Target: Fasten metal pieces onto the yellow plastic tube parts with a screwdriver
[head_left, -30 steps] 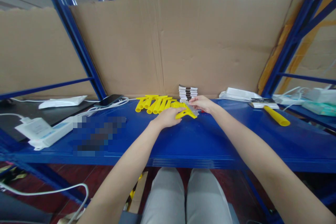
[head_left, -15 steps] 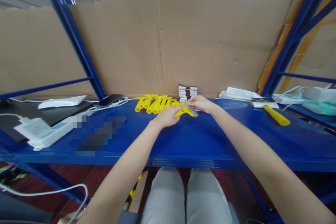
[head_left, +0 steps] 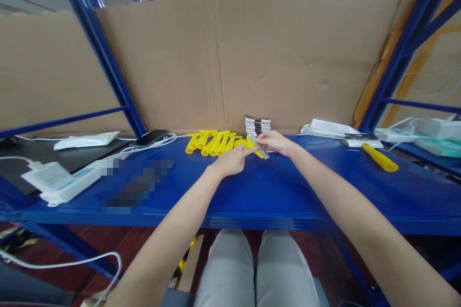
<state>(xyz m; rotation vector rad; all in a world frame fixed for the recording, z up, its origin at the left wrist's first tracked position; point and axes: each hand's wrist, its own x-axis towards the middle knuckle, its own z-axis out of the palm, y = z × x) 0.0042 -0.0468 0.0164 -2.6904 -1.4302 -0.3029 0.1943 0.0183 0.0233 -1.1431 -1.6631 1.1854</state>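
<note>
At the back middle of the blue shelf, both my hands meet at a yellow plastic scraper (head_left: pixel 259 153) with a thin grey metal blade (head_left: pixel 265 155) along its head. My left hand (head_left: pixel 230 160) is closed at the scraper's near left side, its index finger stretched out to the blade; the handle is mostly hidden. Fingertips of my right hand (head_left: pixel 274 142) pinch the upper end of the blade. To the left lie several yellow scraper handles (head_left: pixel 215 144) in a row. Right behind my hands stands a stack of small white-and-dark packets (head_left: pixel 257 125).
A single yellow handle (head_left: pixel 380 158) lies far right beside a small white-and-black box (head_left: pixel 362 141). White packages (head_left: pixel 329 129) rest at the back. On the left are a white power strip (head_left: pixel 74 182), cables and a phone (head_left: pixel 149 137). Cardboard (head_left: pixel 288 57) closes off the rear.
The scraper has turned, so less of its yellow head shows. My left index finger now stretches to the blade. My right hand stays nearly in place with its pinch on the blade.
</note>
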